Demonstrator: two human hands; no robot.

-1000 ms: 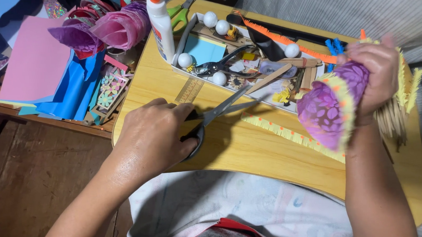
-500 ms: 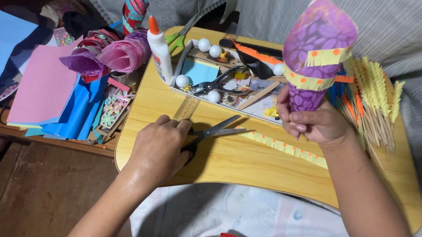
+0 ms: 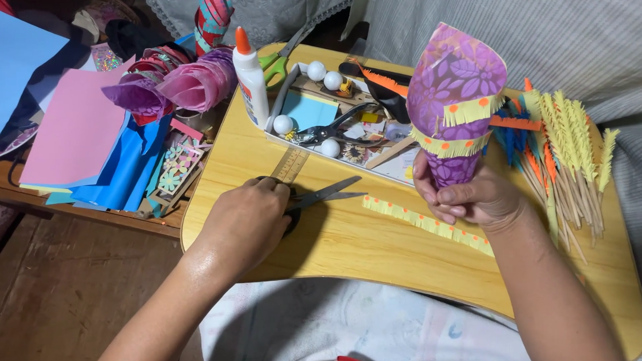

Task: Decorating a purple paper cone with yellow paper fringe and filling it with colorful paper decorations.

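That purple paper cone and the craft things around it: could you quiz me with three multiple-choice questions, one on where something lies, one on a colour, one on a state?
1. Where does the loose yellow fringed strip lie?
A. On the wooden lap table, between the two hands
B. Inside the tray
C. On the pink paper sheet

2. What colour is the cap of the glue bottle?
A. Green
B. Orange
C. Black

3. How is the purple paper cone held?
A. Flat on the table
B. Upside down in the left hand
C. Upright, wide end up, by the right hand

Answers:
1 A: the strip rests on bare wood, with the left hand, which is on the scissors, to one side.
2 B: the pointed tip is orange above a white body.
3 C: the fingers grip the narrow bottom end.
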